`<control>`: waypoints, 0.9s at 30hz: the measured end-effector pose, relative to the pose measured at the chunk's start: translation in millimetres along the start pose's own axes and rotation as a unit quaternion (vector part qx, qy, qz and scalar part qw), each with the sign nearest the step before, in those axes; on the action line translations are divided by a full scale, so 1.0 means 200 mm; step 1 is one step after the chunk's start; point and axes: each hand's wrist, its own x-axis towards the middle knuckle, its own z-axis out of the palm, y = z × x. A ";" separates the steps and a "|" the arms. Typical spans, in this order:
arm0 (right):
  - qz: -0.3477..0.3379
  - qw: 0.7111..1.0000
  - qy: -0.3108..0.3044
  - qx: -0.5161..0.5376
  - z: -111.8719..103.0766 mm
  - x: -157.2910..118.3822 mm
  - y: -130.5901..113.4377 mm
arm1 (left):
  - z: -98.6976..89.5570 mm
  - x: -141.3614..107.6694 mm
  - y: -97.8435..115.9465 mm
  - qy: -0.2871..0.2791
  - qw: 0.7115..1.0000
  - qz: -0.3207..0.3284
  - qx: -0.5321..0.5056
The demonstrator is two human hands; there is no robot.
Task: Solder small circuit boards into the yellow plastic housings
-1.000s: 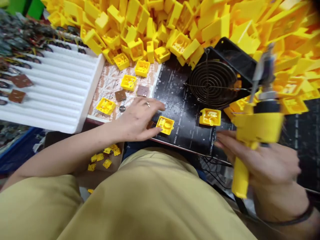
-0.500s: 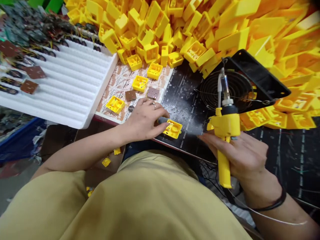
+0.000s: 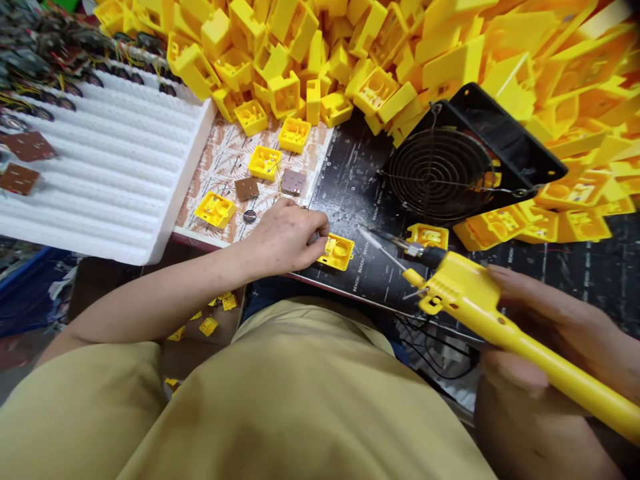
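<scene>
My right hand [image 3: 555, 333] grips a yellow soldering gun [image 3: 465, 287], its metal tip and thin white feed tube pointing left over the black bench. A small open yellow plastic case [image 3: 339, 252] lies near the bench edge, left of the tip and apart from it. My left hand [image 3: 293, 237] is at the left side of this case with thumb and fingers closed together; a dark grey bit shows between them, too small to name. Beyond that hand lie a brown square plate [image 3: 247, 189], a greyish square plate [image 3: 293, 182] and a small round black part [image 3: 249, 216].
A black fan with a wire guard [image 3: 435, 177] stands at the right. Yellow cases are heaped [image 3: 300, 47] along the back. A ridged white foam tray [image 3: 125, 160] with wired parts is at left. More yellow cases [image 3: 215, 210] lie on the patterned board.
The soldering gun has swung from upright to a leftward slant, its tip now lower and closer to the case. My left hand's fingers have closed more over the case's left side.
</scene>
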 end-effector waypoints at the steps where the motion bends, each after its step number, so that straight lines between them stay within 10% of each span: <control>1: -0.009 1.000 0.022 -0.002 0.01 0.01 -0.01 | 0.01 0.00 0.00 0.005 1.000 0.005 0.007; 27: -0.102 0.992 -0.061 0.045 0.04 0.12 -0.08 | -0.02 0.06 0.01 -0.063 0.993 0.027 0.098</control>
